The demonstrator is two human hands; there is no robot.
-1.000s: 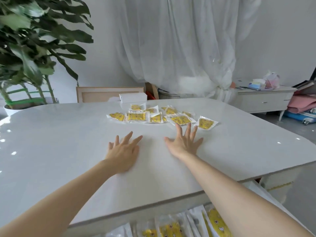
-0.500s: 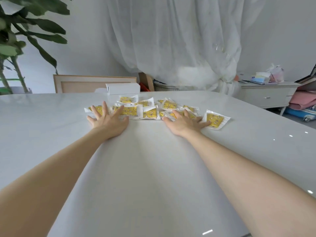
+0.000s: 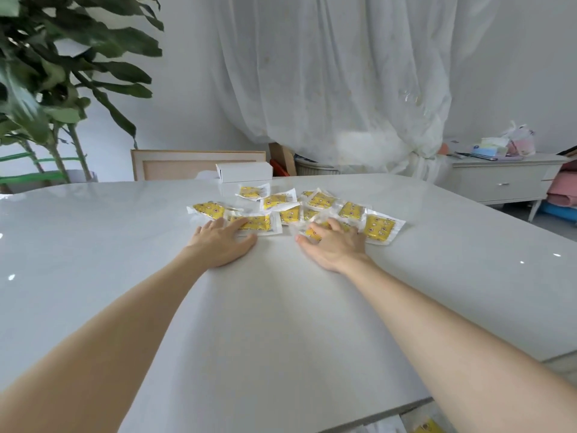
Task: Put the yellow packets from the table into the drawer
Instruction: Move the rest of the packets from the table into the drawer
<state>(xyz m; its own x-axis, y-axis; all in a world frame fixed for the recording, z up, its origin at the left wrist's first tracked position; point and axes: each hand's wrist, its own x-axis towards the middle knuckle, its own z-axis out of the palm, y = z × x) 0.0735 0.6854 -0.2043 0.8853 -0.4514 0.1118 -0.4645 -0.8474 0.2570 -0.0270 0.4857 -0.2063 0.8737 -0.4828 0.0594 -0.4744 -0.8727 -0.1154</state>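
Several yellow packets (image 3: 318, 200) in clear wrappers lie scattered on the far middle of the white table (image 3: 281, 307). My left hand (image 3: 221, 242) lies flat at the pile's near left edge, its fingers resting on one yellow packet (image 3: 257, 221). At the pile's near right edge, the fingers and thumb of my right hand (image 3: 335, 246) curl over a crumpled yellow packet (image 3: 313, 233). Below the table's near edge, at the bottom right, a strip of the open drawer shows another yellow packet (image 3: 429, 428) inside.
A white box (image 3: 245, 171) stands at the table's far edge, with a chair back (image 3: 193, 165) behind it. A large potted plant (image 3: 46, 89) is at the far left. At the right stands a white sideboard (image 3: 499, 182) with clutter on top, and a sheer curtain hangs behind.
Both hands reached across the table to the pile. In the last half second my right hand's fingers curled onto a packet, and my left hand settled on a packet at the pile's left.
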